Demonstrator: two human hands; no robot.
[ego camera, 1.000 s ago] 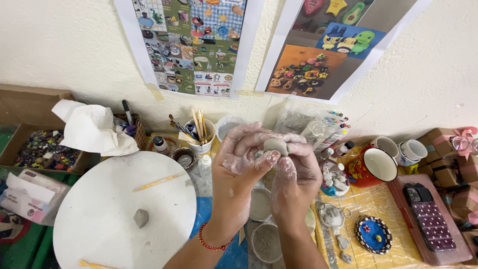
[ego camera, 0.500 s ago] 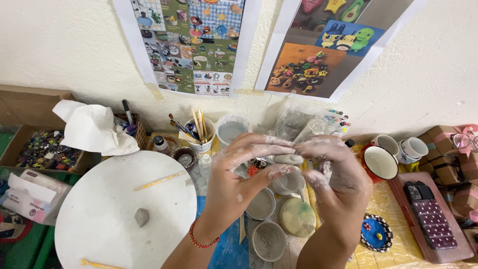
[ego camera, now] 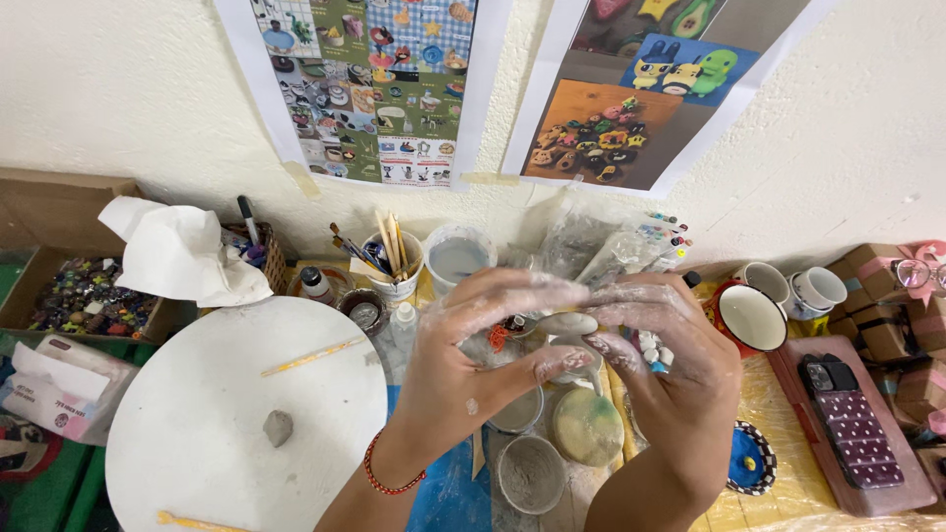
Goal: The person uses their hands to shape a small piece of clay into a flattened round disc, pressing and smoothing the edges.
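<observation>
Hands [ego camera: 473, 365] [ego camera: 670, 365]: two, pinching | clay piece [ego camera: 567, 323]: one | clay lump [ego camera: 278, 427]: one

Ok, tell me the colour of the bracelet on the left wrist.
Red, a thin beaded band: the bracelet shows in the head view, the only one.

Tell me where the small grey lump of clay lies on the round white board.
In the head view, the grey clay lump lies alone on the round white board, left of the left hand, below the yellow stick.

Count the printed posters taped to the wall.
2. One poster hangs upper left, above the cup of brushes; the other poster hangs tilted at upper right. Both run past the top edge; more may hang out of view.
</observation>
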